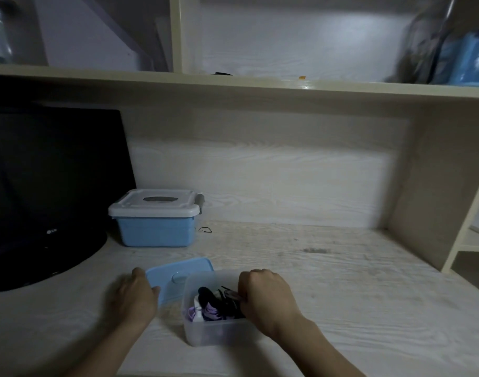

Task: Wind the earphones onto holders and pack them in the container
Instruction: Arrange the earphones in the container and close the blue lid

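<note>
Fingers of right hand (265,297) pinch black earphones (227,300) inside container (213,336); left hand (135,297) grips lid (178,270).

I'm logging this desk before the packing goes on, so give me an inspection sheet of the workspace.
Surface: pale wood-grain desk, dark smudge right of centre.
Job's things: clear container open, holding dark and purple items; blue lid lying beside it.
Clutter: lidded blue box.
Grippers: left hand on the lid; right hand reaching into the container.
Cables: small black loop beside the box.
Surroundings: black monitor, shelves above.
</note>
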### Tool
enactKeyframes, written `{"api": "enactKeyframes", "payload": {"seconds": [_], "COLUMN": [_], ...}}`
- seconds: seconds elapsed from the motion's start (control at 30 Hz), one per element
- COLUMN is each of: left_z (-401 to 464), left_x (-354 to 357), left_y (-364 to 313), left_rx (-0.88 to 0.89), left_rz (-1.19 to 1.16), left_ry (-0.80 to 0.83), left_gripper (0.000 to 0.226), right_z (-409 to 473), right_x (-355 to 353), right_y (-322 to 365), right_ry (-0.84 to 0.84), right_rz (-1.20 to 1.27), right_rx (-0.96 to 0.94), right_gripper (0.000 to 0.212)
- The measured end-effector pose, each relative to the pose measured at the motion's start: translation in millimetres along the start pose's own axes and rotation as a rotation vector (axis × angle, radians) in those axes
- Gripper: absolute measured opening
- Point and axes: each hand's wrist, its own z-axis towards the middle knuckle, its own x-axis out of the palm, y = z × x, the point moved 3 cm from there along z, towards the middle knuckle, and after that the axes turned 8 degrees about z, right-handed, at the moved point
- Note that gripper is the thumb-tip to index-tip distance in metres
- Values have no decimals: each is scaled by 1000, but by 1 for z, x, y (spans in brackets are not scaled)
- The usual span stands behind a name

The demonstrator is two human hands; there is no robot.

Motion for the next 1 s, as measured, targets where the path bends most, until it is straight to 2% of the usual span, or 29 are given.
{"api": "enactKeyframes", "payload": {"seconds": [0.27,0.57,0.7,0.8,0.9,1.0], "left_z": [14,14,15,14,16,14], "left_x": [-8,-23,-35,-39,-39,-47], "left_y": [3,7,11,10,6,-8], "left_rx": [-107,-197,-217,-222,-214,-81], "left_rz": [12,-114,-326,-729,-1056,-1100], "left_ry": [43,57,52,68,178,232], "left_gripper": [25,34,28,19,29,30], "right_z": [0,1,-4,-8,-11,-13], "right_x": [-5,-6,-9,-14,-19,-24], "right_y": [1,-13,-21,-25,-32,-41], "right_ry": [38,76,-21,-76,-146,-260], "right_rz": [-11,219,330,383,451,558], "right_rx": [8,24,44,60,116,218], "right_gripper": [22,26,25,21,17,13]}}
